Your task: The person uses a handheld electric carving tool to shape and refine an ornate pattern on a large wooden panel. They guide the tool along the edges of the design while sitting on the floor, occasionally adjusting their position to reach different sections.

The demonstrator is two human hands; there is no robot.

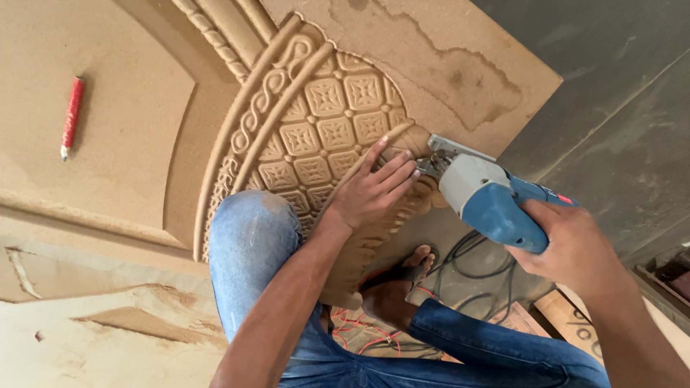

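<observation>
My right hand (pixel 571 248) grips the handle of a blue and grey jigsaw (pixel 485 194), whose metal foot rests at the edge of a carved fibreboard panel (pixel 323 108). My left hand (pixel 374 190) lies flat, fingers spread, on the carved rim of the panel right beside the saw's foot. The panel shows a grid of flower squares framed by rope-pattern bands. My knee in blue jeans (pixel 251 244) presses on the board just below the carving.
A red pencil (pixel 72 115) lies on the plain board at the left. Black and red cables (pixel 467 269) trail on the floor under the board near my bare foot (pixel 402 284). Grey concrete floor (pixel 618 93) lies at the right, with wooden offcuts (pixel 575 316) at the lower right.
</observation>
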